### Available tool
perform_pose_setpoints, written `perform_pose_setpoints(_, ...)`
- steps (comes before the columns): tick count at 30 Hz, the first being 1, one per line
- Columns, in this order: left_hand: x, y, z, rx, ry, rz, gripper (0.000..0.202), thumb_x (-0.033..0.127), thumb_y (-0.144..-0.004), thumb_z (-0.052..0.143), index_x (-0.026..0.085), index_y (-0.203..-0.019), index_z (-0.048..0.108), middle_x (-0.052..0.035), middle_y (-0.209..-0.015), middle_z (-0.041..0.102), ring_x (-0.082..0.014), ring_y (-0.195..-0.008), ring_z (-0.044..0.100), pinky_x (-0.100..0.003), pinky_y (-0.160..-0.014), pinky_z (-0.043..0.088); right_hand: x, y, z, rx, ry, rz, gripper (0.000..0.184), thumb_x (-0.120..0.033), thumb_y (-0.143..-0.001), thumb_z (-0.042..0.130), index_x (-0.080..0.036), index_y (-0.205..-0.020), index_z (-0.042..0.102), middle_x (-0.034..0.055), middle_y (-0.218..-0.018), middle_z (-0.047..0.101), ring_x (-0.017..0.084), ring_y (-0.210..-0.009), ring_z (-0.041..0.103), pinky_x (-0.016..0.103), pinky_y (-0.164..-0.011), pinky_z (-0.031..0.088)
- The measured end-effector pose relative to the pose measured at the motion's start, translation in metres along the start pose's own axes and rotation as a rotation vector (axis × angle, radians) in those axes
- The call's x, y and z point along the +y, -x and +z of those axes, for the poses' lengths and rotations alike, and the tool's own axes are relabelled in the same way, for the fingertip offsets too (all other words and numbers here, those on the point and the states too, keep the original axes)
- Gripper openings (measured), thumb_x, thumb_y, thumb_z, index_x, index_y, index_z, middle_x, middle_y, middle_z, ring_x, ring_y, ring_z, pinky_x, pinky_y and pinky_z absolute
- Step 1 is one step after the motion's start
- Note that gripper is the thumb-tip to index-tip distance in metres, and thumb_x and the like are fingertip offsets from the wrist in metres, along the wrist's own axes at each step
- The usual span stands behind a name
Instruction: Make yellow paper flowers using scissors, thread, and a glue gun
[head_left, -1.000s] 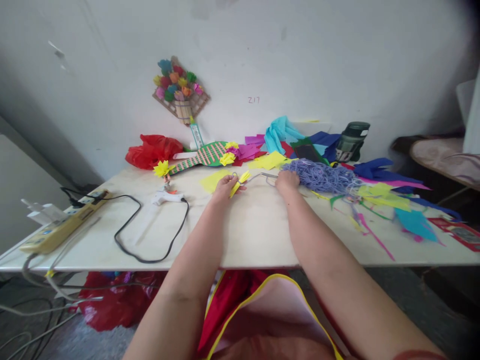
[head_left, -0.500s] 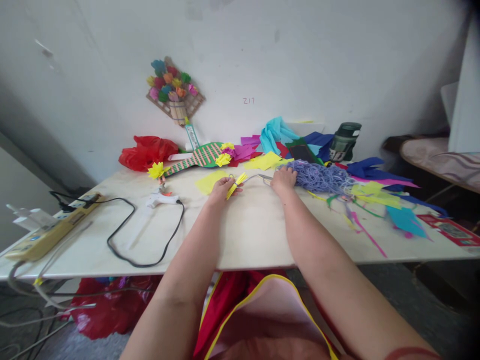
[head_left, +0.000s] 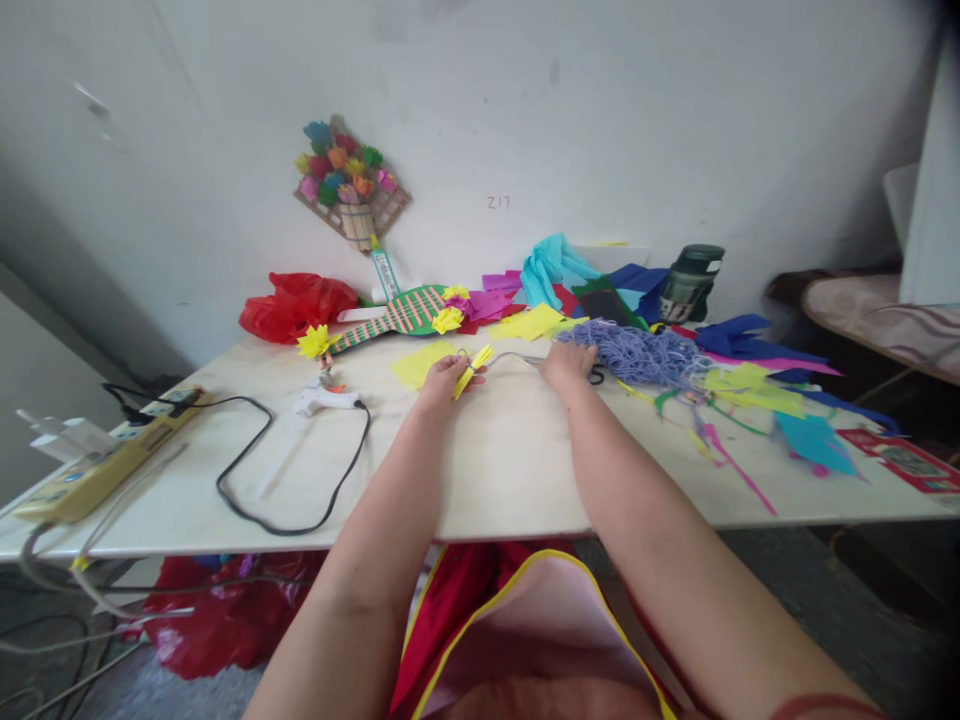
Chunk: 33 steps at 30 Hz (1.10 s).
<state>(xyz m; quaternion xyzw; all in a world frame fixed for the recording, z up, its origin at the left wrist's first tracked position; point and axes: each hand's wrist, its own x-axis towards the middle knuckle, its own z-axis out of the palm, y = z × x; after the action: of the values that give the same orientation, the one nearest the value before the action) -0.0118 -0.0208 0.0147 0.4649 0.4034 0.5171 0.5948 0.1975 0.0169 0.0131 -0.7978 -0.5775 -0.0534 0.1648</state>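
My left hand [head_left: 446, 378] is closed on a folded strip of yellow paper [head_left: 472, 370], pinched at its middle and fanned out at the ends. Bluish-purple yarn [head_left: 504, 355] is tied round that middle and runs right towards my other hand. My right hand [head_left: 566, 362] is wrapped round scissors [head_left: 534, 360]. Their blades point left along the yarn, while a dark handle loop shows beyond the palm. Just behind this hand lies a tangled heap of purple yarn [head_left: 637, 352]. A flat yellow paper sheet [head_left: 420, 366] rests behind my left hand.
To the left are a white glue gun [head_left: 326, 400], its black cord and a power strip [head_left: 112, 455]. A green pipa-shaped craft [head_left: 412, 312] with yellow flowers lies at the back. Coloured paper [head_left: 555, 265] and a dark bottle [head_left: 691, 283] stand along the wall.
My right hand has shifted slightly, and the scissors' dark handle loop now shows beside it. The left hand and the yellow paper stay almost still.
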Motion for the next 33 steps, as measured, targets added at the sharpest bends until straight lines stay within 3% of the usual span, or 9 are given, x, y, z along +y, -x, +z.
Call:
perform_pose_setpoints(5, -0.001, -0.001, 0.000, 0.004, 0.006, -0.004, 0.023, 0.032, -0.076, 0.060, 0.015, -0.082, 0.047, -0.0088, -0.080, 0.069, -0.0104, -0.058, 0.063, -0.018, -0.051, 0.045, -0.001, 0.000, -0.011, -0.015, -0.055, 0.007, 0.032, -0.031, -0.080, 0.052, -0.006, -0.095, 0.066, 0.0241, -0.100, 0.059, 0.035, -0.103, 0.049, 0.047, -0.088, 0.022)
perform_pose_setpoints(10, -0.002, -0.003, -0.002, 0.007, -0.003, 0.011, 0.021, 0.030, -0.076, 0.061, 0.014, -0.082, 0.049, -0.0093, -0.080, 0.069, -0.0111, -0.058, 0.064, -0.018, -0.050, 0.046, 0.000, 0.000, -0.020, 0.136, -0.113, -0.019, 0.031, -0.018, -0.083, 0.038, -0.009, -0.092, 0.067, 0.0203, -0.094, 0.062, 0.032, -0.103, 0.046, 0.048, -0.088, 0.020)
perform_pose_setpoints(13, -0.002, -0.003, -0.002, 0.013, 0.003, 0.013, 0.019, 0.029, -0.076, 0.060, 0.014, -0.081, 0.050, -0.0085, -0.080, 0.069, -0.0116, -0.059, 0.064, -0.018, -0.049, 0.046, -0.001, 0.003, -0.021, 0.189, -0.142, -0.151, 0.033, -0.015, -0.081, 0.037, -0.014, -0.095, 0.067, 0.0167, -0.096, 0.062, 0.030, -0.102, 0.043, 0.046, -0.088, 0.021)
perform_pose_setpoints(17, -0.001, -0.005, -0.002, 0.057, 0.040, 0.039, 0.020, 0.029, -0.075, 0.060, 0.014, -0.084, 0.050, -0.0076, -0.083, 0.068, -0.0106, -0.059, 0.063, -0.018, -0.049, 0.045, -0.002, 0.005, -0.020, 0.162, -0.147, -0.396, 0.032, -0.015, -0.078, 0.043, -0.023, -0.095, 0.068, 0.0091, -0.098, 0.064, 0.025, -0.101, 0.040, 0.041, -0.089, 0.020)
perform_pose_setpoints(21, 0.001, -0.010, -0.005, 0.220, 0.170, 0.166, 0.018, 0.029, -0.075, 0.060, 0.015, -0.080, 0.048, -0.0037, -0.080, 0.066, -0.0113, -0.065, 0.065, -0.017, -0.051, 0.045, -0.001, 0.003, -0.018, 0.159, -0.096, -0.498, 0.031, -0.012, -0.076, 0.046, -0.024, -0.091, 0.070, 0.0072, -0.096, 0.064, 0.022, -0.098, 0.041, 0.038, -0.091, 0.017)
perform_pose_setpoints(23, 0.002, -0.014, -0.008, 0.312, 0.247, 0.276, 0.019, 0.029, -0.073, 0.062, 0.016, -0.077, 0.048, -0.0022, -0.083, 0.066, -0.0117, -0.071, 0.066, -0.016, -0.051, 0.044, -0.001, 0.003, -0.017, 0.169, -0.053, -0.476, 0.031, -0.012, -0.075, 0.046, -0.023, -0.089, 0.071, 0.0085, -0.094, 0.065, 0.022, -0.096, 0.043, 0.040, -0.090, 0.017)
perform_pose_setpoints(26, 0.005, -0.016, -0.012, 0.337, 0.317, 0.369, 0.022, 0.029, -0.070, 0.065, 0.016, -0.075, 0.048, -0.0023, -0.086, 0.065, -0.0129, -0.080, 0.066, -0.014, -0.051, 0.043, 0.001, 0.002, -0.017, 0.163, 0.017, -0.348, 0.029, -0.010, -0.075, 0.045, -0.019, -0.084, 0.072, 0.0109, -0.088, 0.065, 0.025, -0.095, 0.044, 0.044, -0.089, 0.017)
perform_pose_setpoints(29, 0.006, -0.016, -0.015, 0.382, 0.360, 0.379, 0.022, 0.028, -0.069, 0.066, 0.016, -0.073, 0.048, -0.0021, -0.083, 0.065, -0.0132, -0.081, 0.066, -0.015, -0.056, 0.044, 0.003, 0.002, -0.015, 0.188, 0.040, -0.197, 0.031, -0.008, -0.077, 0.041, -0.016, -0.079, 0.071, 0.0127, -0.086, 0.065, 0.027, -0.096, 0.045, 0.046, -0.087, 0.019)
perform_pose_setpoints(33, 0.006, -0.017, -0.017, 0.546, 0.402, 0.374, 0.014, 0.022, -0.074, 0.060, 0.016, -0.073, 0.047, -0.0004, -0.077, 0.062, -0.0115, -0.072, 0.065, -0.020, -0.062, 0.048, 0.005, 0.001, -0.014, 0.332, -0.060, -0.109, 0.031, -0.007, -0.080, 0.036, -0.012, -0.084, 0.067, 0.0144, -0.089, 0.064, 0.025, -0.091, 0.048, 0.043, -0.082, 0.024)
